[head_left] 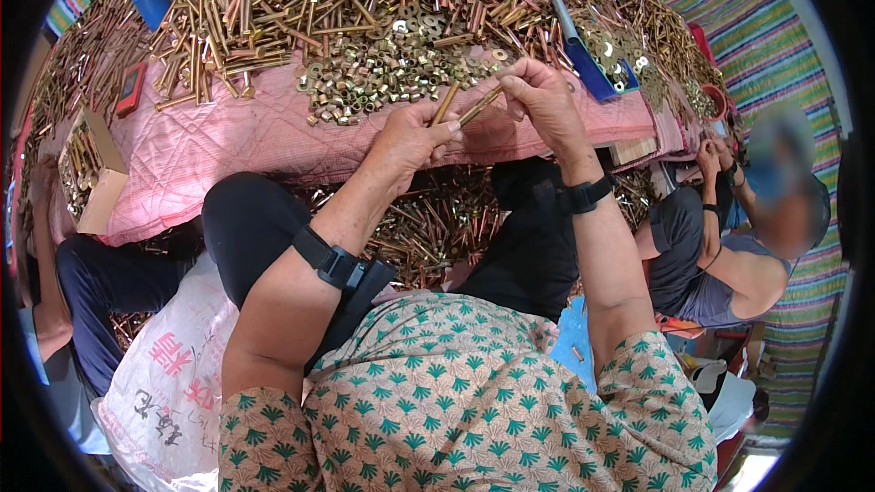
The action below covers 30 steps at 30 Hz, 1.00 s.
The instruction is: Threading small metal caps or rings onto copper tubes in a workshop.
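Observation:
My left hand (412,144) is closed around two long brass-coloured bolts, one (445,103) pointing up and the other (479,107) slanting toward my right hand. With thumb and forefinger pinched, my right hand (545,102) grips the far end of the slanting bolt. Whether a small part sits between those fingertips is hidden. Just beyond both hands lies a heap of small metal sleeves (365,80) on a pink quilted cloth (246,138). A loose washer (499,55) rests near my right fingertips.
A large pile of bolts (292,0) covers the far side. At right stands a blue scoop-like tray (597,77) with washers. On the left are a red box (131,89), a cardboard box of bolts (96,173) and a white sack (169,383). Another person (738,264) works at right.

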Available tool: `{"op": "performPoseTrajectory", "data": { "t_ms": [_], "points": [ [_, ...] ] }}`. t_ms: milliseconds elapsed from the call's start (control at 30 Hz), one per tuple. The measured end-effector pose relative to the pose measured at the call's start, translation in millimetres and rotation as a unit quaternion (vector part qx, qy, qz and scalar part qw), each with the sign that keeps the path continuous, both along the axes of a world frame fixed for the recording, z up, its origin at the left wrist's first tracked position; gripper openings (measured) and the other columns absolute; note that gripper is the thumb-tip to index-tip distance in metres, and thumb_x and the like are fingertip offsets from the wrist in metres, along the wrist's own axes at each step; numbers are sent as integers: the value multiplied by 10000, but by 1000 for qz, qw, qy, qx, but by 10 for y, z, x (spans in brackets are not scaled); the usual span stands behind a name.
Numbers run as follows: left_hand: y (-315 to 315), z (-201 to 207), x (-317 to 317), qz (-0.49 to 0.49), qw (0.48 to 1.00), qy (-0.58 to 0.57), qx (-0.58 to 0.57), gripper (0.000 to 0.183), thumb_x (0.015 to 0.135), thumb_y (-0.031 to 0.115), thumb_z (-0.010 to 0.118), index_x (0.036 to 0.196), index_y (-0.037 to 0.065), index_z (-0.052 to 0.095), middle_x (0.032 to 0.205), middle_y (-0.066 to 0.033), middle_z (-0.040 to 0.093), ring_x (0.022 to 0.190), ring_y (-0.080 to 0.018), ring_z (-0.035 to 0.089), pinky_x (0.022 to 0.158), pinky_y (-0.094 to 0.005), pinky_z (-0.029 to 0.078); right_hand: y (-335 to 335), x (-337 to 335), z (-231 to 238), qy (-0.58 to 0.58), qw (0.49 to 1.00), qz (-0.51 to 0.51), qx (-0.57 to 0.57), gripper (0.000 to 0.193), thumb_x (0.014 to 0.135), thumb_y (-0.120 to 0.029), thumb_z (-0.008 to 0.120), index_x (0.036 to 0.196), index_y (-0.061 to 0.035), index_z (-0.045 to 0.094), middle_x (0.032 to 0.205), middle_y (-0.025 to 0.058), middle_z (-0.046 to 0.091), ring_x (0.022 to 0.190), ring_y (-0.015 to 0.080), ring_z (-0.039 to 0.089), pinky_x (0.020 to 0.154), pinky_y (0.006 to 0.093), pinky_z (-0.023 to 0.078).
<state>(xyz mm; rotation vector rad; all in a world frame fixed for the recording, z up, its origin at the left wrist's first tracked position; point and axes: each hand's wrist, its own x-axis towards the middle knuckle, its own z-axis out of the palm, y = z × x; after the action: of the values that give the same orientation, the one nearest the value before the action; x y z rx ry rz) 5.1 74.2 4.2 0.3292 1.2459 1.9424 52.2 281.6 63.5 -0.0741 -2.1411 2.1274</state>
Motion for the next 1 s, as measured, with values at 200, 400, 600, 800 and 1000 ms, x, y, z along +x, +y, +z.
{"op": "performPoseTrajectory", "data": {
  "t_ms": [200, 400, 600, 800, 1000],
  "points": [
    [-7, 26, 4, 10, 1000, 18, -8, 110, 875, 84, 611, 957, 12, 596, 757, -28, 630, 531, -27, 485, 442, -141, 373, 3, -10, 4, -4, 999, 25, -34, 75, 873, -106, 638, 881, -42, 601, 723, -23, 555, 548, 43, 470, 486, 165, 384],
    [13, 11, 12, 9, 999, 35, -4, 106, 871, 74, 615, 953, 10, 598, 753, -31, 628, 524, -30, 485, 443, -145, 374, 55, -7, -68, -20, 1000, 15, -4, 125, 887, -166, 634, 867, -68, 558, 632, -43, 461, 497, 48, 360, 459, 186, 290],
    [-1, 5, 5, 16, 999, 32, -10, 96, 870, 61, 609, 946, 4, 603, 747, -36, 625, 528, -30, 491, 446, -145, 377, -44, -31, -130, -39, 996, -15, -76, 170, 878, -176, 650, 776, -104, 534, 616, -72, 431, 498, 26, 346, 445, 189, 254],
    [5, 16, 29, 3, 998, 49, -30, 140, 861, 68, 614, 984, 1, 609, 747, -31, 631, 509, -26, 482, 424, -140, 365, 71, -9, -201, -26, 999, 18, -35, 161, 891, -204, 637, 813, -86, 559, 637, -78, 421, 505, 28, 309, 453, 196, 236],
    [-18, 20, 23, -12, 998, 8, -59, 136, 864, 76, 608, 980, 5, 607, 746, -39, 638, 494, -26, 475, 409, -142, 358, -16, 77, -128, -72, 994, -2, -88, 130, 890, -196, 634, 854, -82, 583, 662, -79, 448, 529, 21, 348, 459, 187, 248]
  ]
}}
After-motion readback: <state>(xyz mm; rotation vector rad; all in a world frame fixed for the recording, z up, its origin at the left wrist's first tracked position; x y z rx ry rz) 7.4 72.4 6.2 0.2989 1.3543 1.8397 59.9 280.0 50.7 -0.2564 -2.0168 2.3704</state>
